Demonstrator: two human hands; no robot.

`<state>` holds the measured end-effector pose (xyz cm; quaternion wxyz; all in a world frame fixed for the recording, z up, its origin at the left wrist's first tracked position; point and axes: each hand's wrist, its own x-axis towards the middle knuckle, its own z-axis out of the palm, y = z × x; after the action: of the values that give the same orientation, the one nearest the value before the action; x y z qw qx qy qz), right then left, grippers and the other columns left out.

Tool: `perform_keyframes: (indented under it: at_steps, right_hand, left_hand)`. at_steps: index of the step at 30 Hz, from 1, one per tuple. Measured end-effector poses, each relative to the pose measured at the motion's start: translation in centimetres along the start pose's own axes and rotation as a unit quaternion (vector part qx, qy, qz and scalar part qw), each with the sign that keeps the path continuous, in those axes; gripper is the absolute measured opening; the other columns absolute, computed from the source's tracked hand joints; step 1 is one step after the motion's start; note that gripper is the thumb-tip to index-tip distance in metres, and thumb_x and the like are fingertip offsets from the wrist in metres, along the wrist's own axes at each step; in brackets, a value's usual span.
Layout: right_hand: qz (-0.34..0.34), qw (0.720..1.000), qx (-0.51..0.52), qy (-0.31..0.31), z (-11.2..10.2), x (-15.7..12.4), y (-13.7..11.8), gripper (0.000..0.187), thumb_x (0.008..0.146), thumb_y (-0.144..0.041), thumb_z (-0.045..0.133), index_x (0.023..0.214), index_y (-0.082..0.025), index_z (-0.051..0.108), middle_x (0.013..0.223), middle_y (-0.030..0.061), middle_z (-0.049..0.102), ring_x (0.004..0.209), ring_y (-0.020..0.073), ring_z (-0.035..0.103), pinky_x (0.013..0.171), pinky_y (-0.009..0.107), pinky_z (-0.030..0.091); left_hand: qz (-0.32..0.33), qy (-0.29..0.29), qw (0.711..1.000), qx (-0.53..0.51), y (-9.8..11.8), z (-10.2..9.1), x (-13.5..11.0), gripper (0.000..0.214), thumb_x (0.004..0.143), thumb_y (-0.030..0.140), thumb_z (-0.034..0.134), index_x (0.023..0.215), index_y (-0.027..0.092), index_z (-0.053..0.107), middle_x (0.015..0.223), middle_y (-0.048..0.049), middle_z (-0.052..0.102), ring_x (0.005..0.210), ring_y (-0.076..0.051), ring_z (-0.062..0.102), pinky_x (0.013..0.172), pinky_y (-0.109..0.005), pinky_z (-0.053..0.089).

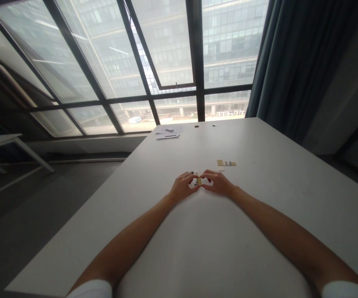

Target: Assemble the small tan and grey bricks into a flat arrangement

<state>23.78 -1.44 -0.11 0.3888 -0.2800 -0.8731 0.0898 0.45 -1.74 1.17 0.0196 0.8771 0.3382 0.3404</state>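
My left hand (182, 186) and my right hand (218, 182) meet over the middle of the white table (216, 240), fingers curved toward each other. Between their fingertips is a small yellow and grey piece (199, 181), too small to name. The fingers of both hands are pinched at its edges. A small dark bit shows just behind my left fingers. Beyond my right hand lies a flat tan strip with grey parts (226, 163), and a small white piece (221, 169) lies in front of it.
Papers (169, 131) with a dark pen-like item lie at the table's far left. A dark round spot (196, 126) and a small dark object (214, 125) are near the far edge. Windows stand behind, a dark curtain (293, 62) at right, another table (2, 141) at left.
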Motion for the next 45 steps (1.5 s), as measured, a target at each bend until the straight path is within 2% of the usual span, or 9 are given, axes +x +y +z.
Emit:
perform_keyframes:
  at_steps: [22, 33, 45]
  right_hand:
    - [0.016, 1.000, 0.005, 0.010, 0.33, 0.06, -0.16, 0.023, 0.086, -0.022, 0.072, 0.108, -0.023, 0.066, 0.094, 0.0024, 0.066, 0.067, 0.0131, 0.056, 0.067, 0.025, 0.046]
    - [0.021, 0.999, 0.007, 0.025, 0.39, -0.04, 0.02, 0.024, 0.085, -0.019, 0.069, 0.109, -0.022, 0.065, 0.098, 0.0029, 0.066, 0.067, 0.0121, 0.057, 0.067, 0.025, 0.046]
    - [0.023, 1.000, -0.002, 0.008, 0.21, -0.04, -0.20, 0.032, 0.085, -0.019, 0.069, 0.116, -0.024, 0.064, 0.101, 0.0022, 0.067, 0.069, 0.0126, 0.058, 0.070, 0.025, 0.047]
  left_hand:
    - [0.003, -0.005, 1.000, 0.004, -0.34, 0.20, -0.14, 0.023, 0.086, 0.031, 0.072, 0.107, 0.023, 0.070, 0.076, -0.0005, 0.060, 0.075, -0.015, 0.056, 0.070, -0.026, 0.046]
    - [0.000, 0.001, 1.000, -0.017, -0.54, 0.25, -0.20, 0.033, 0.089, 0.033, 0.070, 0.121, 0.025, 0.067, 0.078, -0.0007, 0.062, 0.077, -0.016, 0.057, 0.074, -0.027, 0.048]
    - [0.004, 0.012, 1.000, -0.024, -0.63, 0.27, -0.18, 0.025, 0.090, 0.037, 0.070, 0.110, 0.023, 0.069, 0.078, -0.0012, 0.061, 0.076, -0.015, 0.057, 0.072, -0.027, 0.048]
